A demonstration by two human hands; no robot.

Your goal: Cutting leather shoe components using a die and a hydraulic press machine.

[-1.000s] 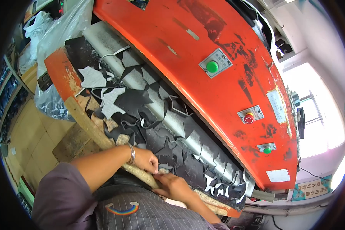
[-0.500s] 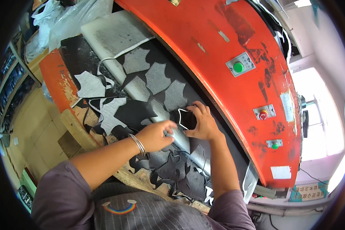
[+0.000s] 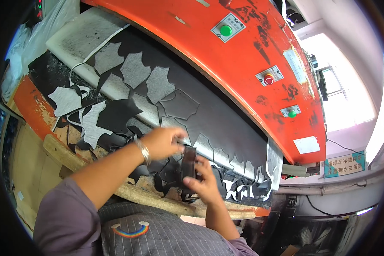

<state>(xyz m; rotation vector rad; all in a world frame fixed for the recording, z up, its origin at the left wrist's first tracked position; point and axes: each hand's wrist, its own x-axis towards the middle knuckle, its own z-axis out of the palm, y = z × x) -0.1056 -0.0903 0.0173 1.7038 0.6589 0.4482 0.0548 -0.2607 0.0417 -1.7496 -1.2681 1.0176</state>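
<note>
- We see the right hand [image 3: 204, 181], fingers gripping a dark brown, boxy, hard-edged tool [image 3: 188, 162] over curling black scraps [image 3: 159, 182].
- The left hand [image 3: 162, 143] blurs just beside the tool's upper end; we cannot tell whether its curled fingers hold anything.

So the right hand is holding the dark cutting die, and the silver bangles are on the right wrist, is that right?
Not quite: the silver bangles are at the wrist of the left hand, as the head view shows. The right hand does hold the dark cutting die.
</note>
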